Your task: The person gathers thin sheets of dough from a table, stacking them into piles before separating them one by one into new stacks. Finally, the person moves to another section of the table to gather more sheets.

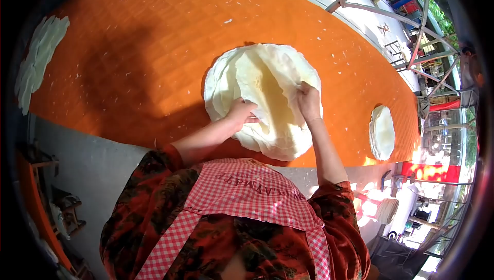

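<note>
While my left hand (243,112) and right hand (309,101) pinch thin sheets (287,69) on the pale stack (216,87) mid-frame, a long hollow (268,92) runs up-frame between them.

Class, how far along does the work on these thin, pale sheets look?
The left pile and right pile lie apart, perhaps done. In hand: the left hand and right hand grip raised sheets on the middle pile. Remaining, perhaps: those sheets, not yet flat.
</note>
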Available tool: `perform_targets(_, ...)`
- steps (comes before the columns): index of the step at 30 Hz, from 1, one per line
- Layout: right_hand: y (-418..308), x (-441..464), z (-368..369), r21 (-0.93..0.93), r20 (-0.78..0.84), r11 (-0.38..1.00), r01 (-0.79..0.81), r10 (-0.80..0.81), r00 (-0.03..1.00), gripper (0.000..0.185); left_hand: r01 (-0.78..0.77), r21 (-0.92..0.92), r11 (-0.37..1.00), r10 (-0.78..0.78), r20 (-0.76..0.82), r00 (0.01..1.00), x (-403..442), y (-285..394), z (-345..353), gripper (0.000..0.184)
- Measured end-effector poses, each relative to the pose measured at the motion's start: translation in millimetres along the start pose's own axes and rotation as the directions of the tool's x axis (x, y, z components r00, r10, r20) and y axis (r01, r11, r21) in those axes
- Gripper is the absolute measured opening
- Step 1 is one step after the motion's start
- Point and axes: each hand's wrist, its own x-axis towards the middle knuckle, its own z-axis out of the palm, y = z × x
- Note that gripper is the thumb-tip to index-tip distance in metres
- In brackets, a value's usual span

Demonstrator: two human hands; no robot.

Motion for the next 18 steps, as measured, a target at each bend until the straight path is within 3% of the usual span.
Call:
perform_targets(1, -5, 1, -7, 0.081, 0.008, 0.997, -0.017, 0.017, 1.0, 0.023, 0.001, -0.027, 1.0, 0.0, 0.05, 0.999, -1, -1, 5, 0.035)
perform_targets(3, -19, -16, 4, -0.338, 0.03, 0.918, 0.207, -0.209, 0.977, 0.023, 0.009, -0.079, 0.997, 0.003, 0.147, 0.989, -3, -5, 14, 0.035)
perform_targets(4, -23, -25, 18, -0.393, 0.087, 0.894, 0.216, -0.198, 0.976, 0.023, 0.033, -0.084, 0.996, -0.025, 0.085, 0.996, -2, -8, 21, 0.031)
perform_targets(7, -30, -51, 38, -0.369, 0.175, 0.889, 0.272, -0.221, 0.959, 0.015, -0.007, -0.021, 1.0, 0.008, 0.027, 1.0, -3, -9, 25, 0.029)
perform_targets(10, -21, -60, 44, -0.396, 0.133, 0.878, 0.267, -0.233, 0.963, 0.022, -0.011, -0.02, 1.0, 0.013, 0.086, 0.996, -7, -12, 17, 0.03)
perform_targets(13, -29, -64, 43, -0.383, 0.198, 0.895, 0.231, -0.165, 0.966, 0.025, -0.033, 0.024, 0.999, 0.031, 0.057, 0.998, -8, -21, 16, 0.027)
perform_targets(16, -34, -70, 44, -0.165, 0.221, 0.95, 0.266, -0.228, 0.948, 0.035, -0.04, 0.0, 0.999, 0.04, 0.061, 0.997, -8, -26, 17, 0.023)
perform_targets(18, -34, -81, 52, -0.158, 0.144, 0.946, 0.282, -0.26, 0.955, 0.036, -0.01, -0.02, 1.0, 0.012, 0.119, 0.993, -8, -26, 14, 0.022)
